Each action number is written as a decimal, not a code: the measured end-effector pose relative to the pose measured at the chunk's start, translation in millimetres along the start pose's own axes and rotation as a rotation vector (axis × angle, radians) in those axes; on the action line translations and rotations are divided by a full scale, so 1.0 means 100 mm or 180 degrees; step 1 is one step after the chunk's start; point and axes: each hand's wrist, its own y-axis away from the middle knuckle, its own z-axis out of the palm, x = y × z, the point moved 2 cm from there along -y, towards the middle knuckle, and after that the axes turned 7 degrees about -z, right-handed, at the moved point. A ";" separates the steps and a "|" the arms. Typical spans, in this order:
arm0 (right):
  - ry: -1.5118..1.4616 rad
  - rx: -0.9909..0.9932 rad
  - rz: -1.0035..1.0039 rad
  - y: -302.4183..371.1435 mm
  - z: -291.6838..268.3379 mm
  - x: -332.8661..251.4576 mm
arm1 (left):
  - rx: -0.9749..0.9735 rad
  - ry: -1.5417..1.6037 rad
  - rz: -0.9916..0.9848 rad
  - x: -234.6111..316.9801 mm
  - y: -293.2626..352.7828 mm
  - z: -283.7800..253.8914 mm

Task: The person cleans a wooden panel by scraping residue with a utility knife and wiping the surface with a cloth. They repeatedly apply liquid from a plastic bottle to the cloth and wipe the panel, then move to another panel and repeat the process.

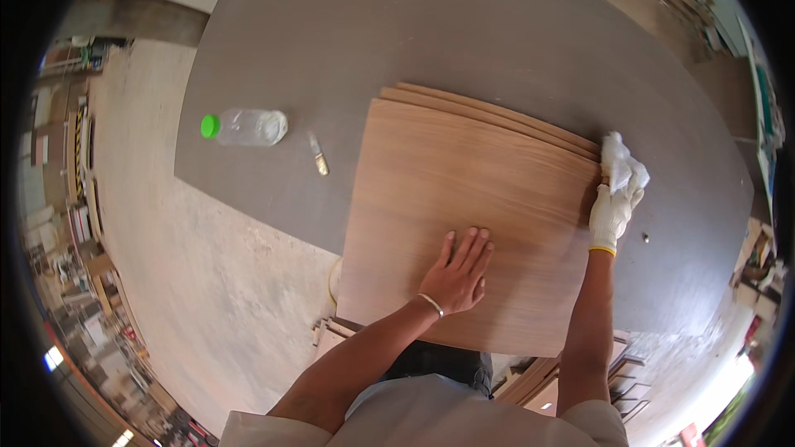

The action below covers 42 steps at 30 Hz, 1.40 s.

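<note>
L hand (458, 277), bare w/ a bracelet (431, 305), lies flat on the top wood panel (464, 190) of a stack (497, 120); gloved R hand (614, 211) grips a white cloth (621, 164) at the stack's far R corner. Clear bottle (248, 127) w/ green cap (210, 126) + small tool (320, 163) lie on grey table (348, 41), to L.

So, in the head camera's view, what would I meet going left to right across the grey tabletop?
Clear plastic green-capped bottle, small slim tool with gold-coloured end, stack of flat brown wooden boards, white-gloved right hand.
</note>
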 end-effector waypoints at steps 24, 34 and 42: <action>-0.5760 -0.1394 -0.0284 0.99 -0.14 -1.44 | 0.0762 0.1082 -0.1463 -1.59 0.95 -0.54; -0.1491 -0.0623 -0.0369 1.69 0.84 -0.26 | 0.0601 0.0824 -0.1168 -1.45 0.74 -0.49; -0.4892 -0.0871 0.0297 2.10 0.27 -1.31 | 0.1231 0.0146 -0.1378 -2.74 1.13 -0.78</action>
